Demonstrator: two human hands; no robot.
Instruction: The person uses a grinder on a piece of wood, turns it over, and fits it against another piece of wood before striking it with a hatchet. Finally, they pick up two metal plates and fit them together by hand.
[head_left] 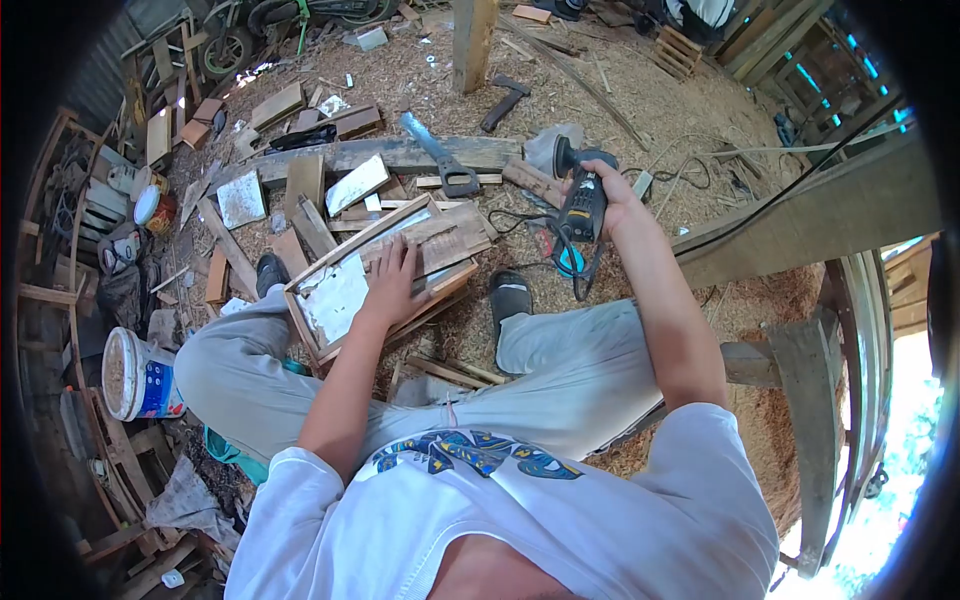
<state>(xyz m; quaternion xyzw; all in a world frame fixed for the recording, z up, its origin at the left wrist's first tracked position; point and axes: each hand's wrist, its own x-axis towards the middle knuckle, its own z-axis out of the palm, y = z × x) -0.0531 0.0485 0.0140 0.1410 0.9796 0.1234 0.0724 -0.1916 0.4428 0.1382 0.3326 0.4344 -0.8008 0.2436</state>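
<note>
Left hand (393,285) presses flat on a wooden frame (445,238), steadying it, while right hand (612,195) grips an angle grinder (582,208) held clear.

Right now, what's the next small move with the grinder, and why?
Probably swing the grinder in the right hand left toward the frame: the left hand lies flat on it, pinning it, while the grinder is held apart, off the wood.

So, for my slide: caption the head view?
Left hand rests on a wooden frame; right hand holds an angle grinder.
</note>
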